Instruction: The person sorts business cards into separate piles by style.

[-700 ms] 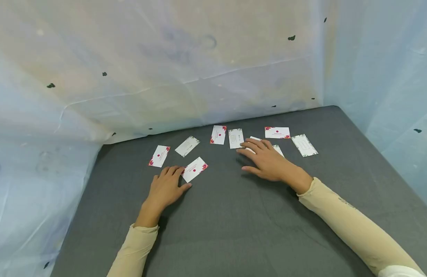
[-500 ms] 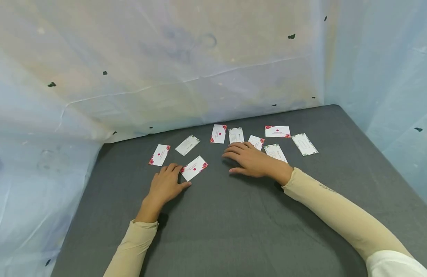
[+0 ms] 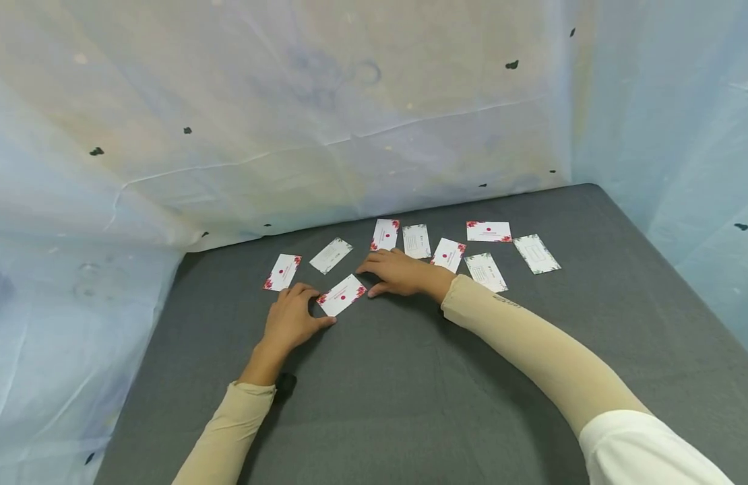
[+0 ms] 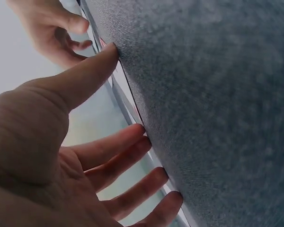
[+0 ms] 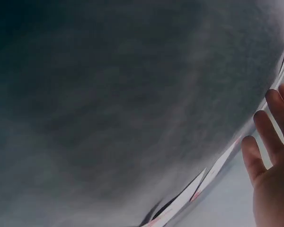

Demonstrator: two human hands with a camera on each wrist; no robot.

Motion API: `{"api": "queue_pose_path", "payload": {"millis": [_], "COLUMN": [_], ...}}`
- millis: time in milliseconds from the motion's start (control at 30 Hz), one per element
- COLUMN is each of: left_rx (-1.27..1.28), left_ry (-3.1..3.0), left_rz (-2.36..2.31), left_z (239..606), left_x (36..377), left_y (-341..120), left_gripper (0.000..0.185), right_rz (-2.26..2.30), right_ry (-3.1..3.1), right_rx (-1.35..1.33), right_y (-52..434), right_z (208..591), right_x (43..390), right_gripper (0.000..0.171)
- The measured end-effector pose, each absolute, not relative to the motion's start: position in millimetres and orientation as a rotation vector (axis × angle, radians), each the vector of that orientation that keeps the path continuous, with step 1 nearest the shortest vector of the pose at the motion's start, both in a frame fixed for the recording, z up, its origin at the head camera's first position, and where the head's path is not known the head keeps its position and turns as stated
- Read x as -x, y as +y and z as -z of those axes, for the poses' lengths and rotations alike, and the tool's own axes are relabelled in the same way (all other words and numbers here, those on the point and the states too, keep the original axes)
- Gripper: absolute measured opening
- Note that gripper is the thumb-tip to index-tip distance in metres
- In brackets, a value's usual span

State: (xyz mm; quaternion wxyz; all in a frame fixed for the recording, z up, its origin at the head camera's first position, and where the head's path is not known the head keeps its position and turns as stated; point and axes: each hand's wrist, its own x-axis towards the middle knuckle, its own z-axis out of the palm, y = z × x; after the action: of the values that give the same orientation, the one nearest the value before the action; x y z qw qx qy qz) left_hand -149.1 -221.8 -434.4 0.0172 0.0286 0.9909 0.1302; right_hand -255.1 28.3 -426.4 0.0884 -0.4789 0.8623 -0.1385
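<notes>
1. Nearest the camera, two forearms in beige sleeves reach over the grey bench (image 3: 410,404) from its near edge, toward the far left part of its top.
2. The left hand (image 3: 290,318) lies flat on the bench, fingers straight and slightly spread. Its fingertips and thumb touch the near left end of the tilted card (image 3: 341,294), a white card with a red dot and red flowers at two corners. The left wrist view shows the thumb and fingers pressing on the cloth, with nothing held.
3. The right hand (image 3: 398,273) rests just beyond, palm down with fingers relaxed, and grips nothing. Its thumb lies just beside the far right end of the tilted card, so the card sits between the two hands. Whether the thumb touches the card I cannot tell.
4. The hands are near each other but do not touch.
5. Left of the hands, a red-dot card (image 3: 282,272) and a green-cornered card (image 3: 331,255) lie closer to the far left corner.
6. Beyond the right hand, along the far edge, lie another red-dot card (image 3: 384,234), a pale card (image 3: 417,241), a small red-flower card (image 3: 449,254), a lined card (image 3: 486,272), a wide red-dot card (image 3: 488,231) and a green-edged card (image 3: 536,254).
7. A pale wrinkled sheet (image 3: 289,121) rises behind the bench.
</notes>
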Motion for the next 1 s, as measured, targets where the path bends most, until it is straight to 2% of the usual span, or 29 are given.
{"api": "queue_pose_path", "payload": {"millis": [433,1000], "left_rx": [0.017,-0.039], "left_ry": [3.076,3.210], "left_rz": [-0.453,-0.453], "left_z": [427.4,444.6], "left_x": [159.0,150.8], "left_y": [-218.7,-215.7], "left_gripper": [0.059,0.058], "right_rz": [0.395,0.461], "right_ry": [2.592,2.620], "right_rx": [1.301,1.354], "right_y": [7.9,11.4], "right_z": [430.2,441.7], "right_x": [263.2,258.9], "right_gripper": [0.065,0.055]}}
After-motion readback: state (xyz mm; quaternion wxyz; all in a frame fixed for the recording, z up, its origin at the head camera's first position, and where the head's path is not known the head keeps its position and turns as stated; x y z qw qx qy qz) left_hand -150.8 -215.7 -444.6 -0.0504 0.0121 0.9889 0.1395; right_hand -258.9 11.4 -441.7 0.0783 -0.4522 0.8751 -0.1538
